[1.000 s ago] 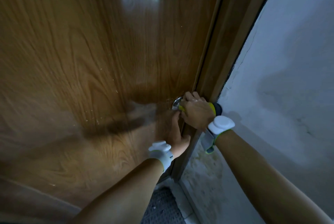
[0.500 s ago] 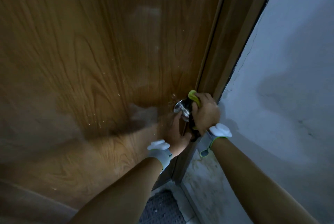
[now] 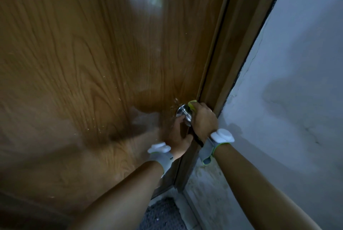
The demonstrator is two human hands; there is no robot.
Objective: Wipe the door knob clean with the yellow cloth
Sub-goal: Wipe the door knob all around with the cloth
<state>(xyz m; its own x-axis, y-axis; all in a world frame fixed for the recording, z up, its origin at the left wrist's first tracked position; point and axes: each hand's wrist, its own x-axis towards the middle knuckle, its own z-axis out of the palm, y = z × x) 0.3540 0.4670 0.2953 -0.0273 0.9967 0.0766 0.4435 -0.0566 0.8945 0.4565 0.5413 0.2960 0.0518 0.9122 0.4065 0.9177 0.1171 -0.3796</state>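
A shiny metal door knob (image 3: 183, 111) sticks out of the brown wooden door (image 3: 96, 66) near its right edge. My right hand (image 3: 203, 121) presses a yellow cloth (image 3: 192, 105) against the knob's right and upper side; only a small yellow corner shows above my fingers. My left hand (image 3: 178, 133) lies against the door just below the knob, its fingertips touching the knob's underside. Whether it grips the knob is not visible. Both wrists wear grey bands with white pucks.
The wooden door frame (image 3: 232, 53) runs up right of the knob. A grey plaster wall (image 3: 287, 90) fills the right side. A dark textured mat (image 3: 163, 215) lies on the floor below the door's edge.
My right hand with the cloth has slid off the front of the knob to its right side, uncovering the metal. My left hand stays below the knob.
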